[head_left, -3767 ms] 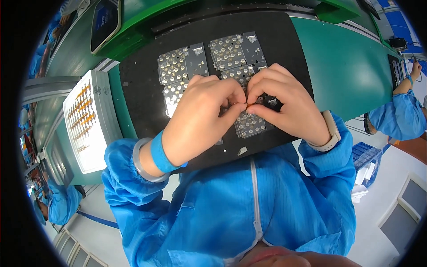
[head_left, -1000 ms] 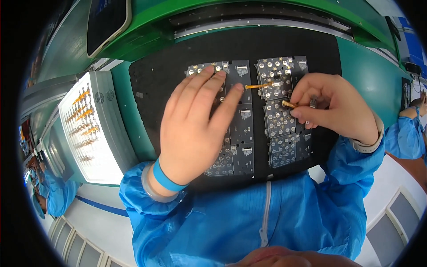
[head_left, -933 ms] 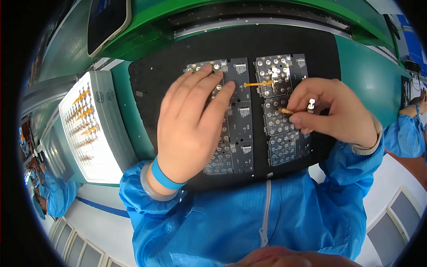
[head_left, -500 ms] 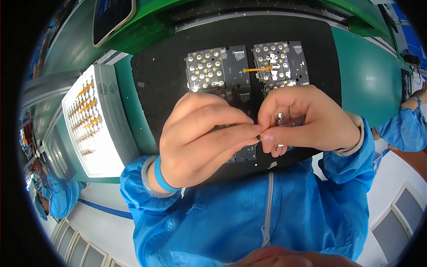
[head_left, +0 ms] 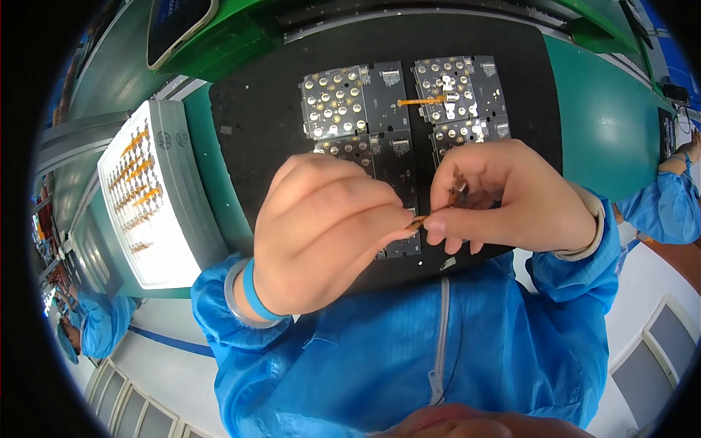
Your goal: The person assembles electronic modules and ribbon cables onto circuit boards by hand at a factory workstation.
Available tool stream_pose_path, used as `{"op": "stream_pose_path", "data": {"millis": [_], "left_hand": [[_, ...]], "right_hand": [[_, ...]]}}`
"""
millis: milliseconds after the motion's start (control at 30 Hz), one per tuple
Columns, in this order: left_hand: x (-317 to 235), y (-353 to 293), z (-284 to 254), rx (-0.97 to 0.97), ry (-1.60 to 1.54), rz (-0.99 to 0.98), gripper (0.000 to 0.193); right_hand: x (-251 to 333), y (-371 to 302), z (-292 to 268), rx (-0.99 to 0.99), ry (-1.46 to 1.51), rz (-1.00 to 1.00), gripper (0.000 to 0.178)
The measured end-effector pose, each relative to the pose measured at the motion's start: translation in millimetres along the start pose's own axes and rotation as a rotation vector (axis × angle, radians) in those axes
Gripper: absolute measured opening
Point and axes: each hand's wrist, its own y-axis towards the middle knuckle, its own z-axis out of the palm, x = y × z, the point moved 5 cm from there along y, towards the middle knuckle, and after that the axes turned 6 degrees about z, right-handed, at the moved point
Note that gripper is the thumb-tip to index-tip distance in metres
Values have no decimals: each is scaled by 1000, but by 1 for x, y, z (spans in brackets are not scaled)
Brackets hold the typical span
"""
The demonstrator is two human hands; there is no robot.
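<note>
My left hand (head_left: 318,233) and my right hand (head_left: 515,201) meet over the black mat, fingertips almost touching. Between them is a small orange flex cable (head_left: 417,222), its thin strip pinched at one end by each hand's thumb and finger. A metal connector piece (head_left: 458,191) shows inside the curl of my right fingers and seems to belong to that cable. Beneath and beyond my hands lie dark circuit boards with round silvery contacts, among them a left board (head_left: 336,102) and a right board (head_left: 482,87). Another orange flex cable (head_left: 422,101) with a silvery connector rests across the right board.
A white tray (head_left: 171,248) holding rows of orange flex cables stands on the left. The black mat (head_left: 248,95) covers part of the green table (head_left: 599,124). A phone (head_left: 179,29) sits at the upper left. Co-workers' blue sleeves (head_left: 668,208) appear at both sides.
My fingertips have drawn slightly apart, exposing more of the orange strip. The connector piece in my right hand has turned and looks darker. The whole view has shifted a little.
</note>
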Motion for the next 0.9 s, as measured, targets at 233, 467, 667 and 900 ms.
{"op": "stream_pose_path", "data": {"millis": [233,467,667,900], "left_hand": [[-13,-7,18,80,380,107,24],[-8,-13,11,101,358,19,24],[2,-13,-15,97,678,-339,20],[1,-18,2,106,501,-197,27]], "right_hand": [[2,-2,0,-67,-131,78,7],[2,2,-6,-122,-144,53,10],[-3,10,-24,-343,-298,35,17],[-4,14,-23,-299,-233,94,19]]}}
